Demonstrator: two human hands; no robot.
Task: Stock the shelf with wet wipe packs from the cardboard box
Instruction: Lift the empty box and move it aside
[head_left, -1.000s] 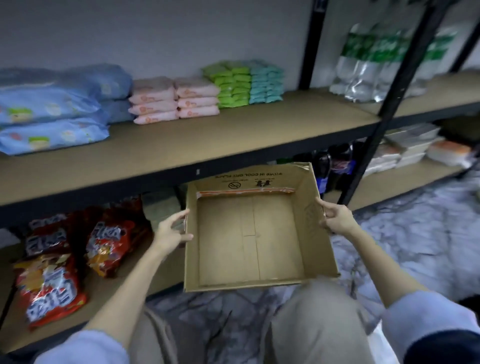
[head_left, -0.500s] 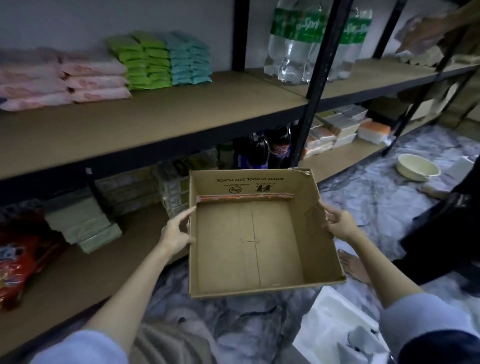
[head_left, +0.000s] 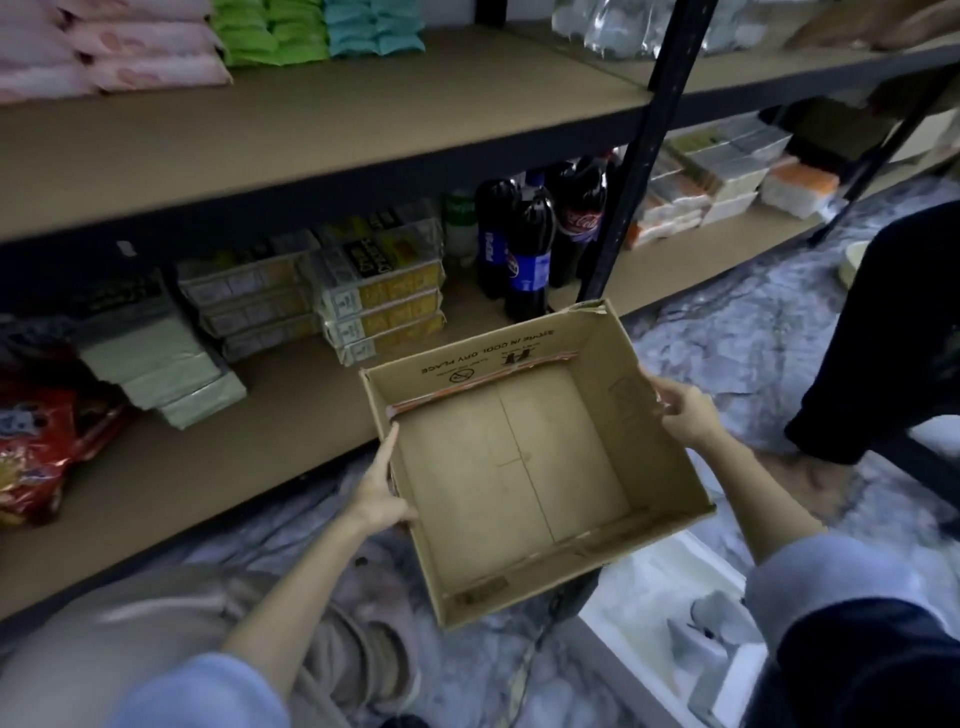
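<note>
The open brown cardboard box (head_left: 524, 457) is empty and has swung rightward along the shelving since a second ago, now tilted beyond the lower shelf's edge. The left hand (head_left: 382, 488) lies flat against its left wall, fingers straight; the right hand (head_left: 685, 410) grips the right rim, fingers curled over it. The pink, green and blue wet wipe packs (head_left: 218, 41) sit stacked on the upper brown shelf board (head_left: 363, 114), far above the fingers, so stocking looks finished.

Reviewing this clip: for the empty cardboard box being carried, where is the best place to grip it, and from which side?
Grip the cardboard box by its two opposite side walls, coming in from left and right, as the left hand and right hand do now. The top is open and the walls stand upright, so fingers can hook over the rims. It looks empty, so probably light.
</note>
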